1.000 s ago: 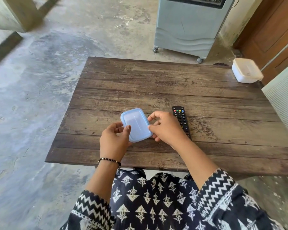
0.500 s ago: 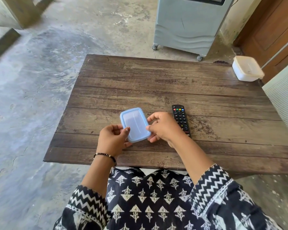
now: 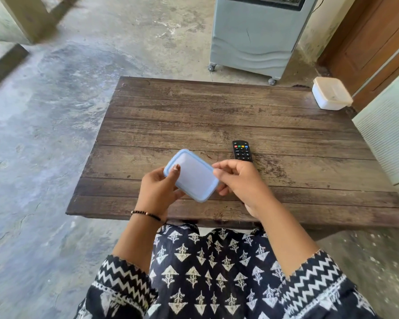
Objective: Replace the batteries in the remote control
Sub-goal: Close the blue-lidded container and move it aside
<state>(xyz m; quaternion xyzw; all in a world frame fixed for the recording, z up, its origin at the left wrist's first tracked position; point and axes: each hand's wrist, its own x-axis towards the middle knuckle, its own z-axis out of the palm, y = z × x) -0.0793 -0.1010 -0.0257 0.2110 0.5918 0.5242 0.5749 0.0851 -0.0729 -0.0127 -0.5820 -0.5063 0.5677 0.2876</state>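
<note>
Head view only, one moment. Since a second ago: small blue-lidded box (image 3: 191,174) turned from nearly square-on to a slant, far corner swung left, lifted a little clear of the worktop (image 3: 217,116). Left hand (image 3: 158,189) closed around the box's near-left corner, thumb across the lid rim, fingers curled underneath. Right hand (image 3: 240,180) at the box's right edge, thumb and forefinger pinched together at the rim, other fingers loosely curled below; whether actually gripping the lid lip or just touching, cannot tell. Likely meaning: lid about to be prised off, probably to reach fresh batteries inside, though contents hidden behind the frosted lid. Lid still on, so battery swap barely begun. Remote control (image 3: 241,151) lying button-side up on the worktop, just beyond and right of the right hand, near end hidden behind that hand, untouched. Counts: one remote control, one blue-lidded box, one white tub (image 3: 331,94) at the far-right corner of the worktop, well apart from the rest; no loose batteries in sight. Beyond the worktop, one grey wheeled cooler (image 3: 251,35) on the concrete floor.
</note>
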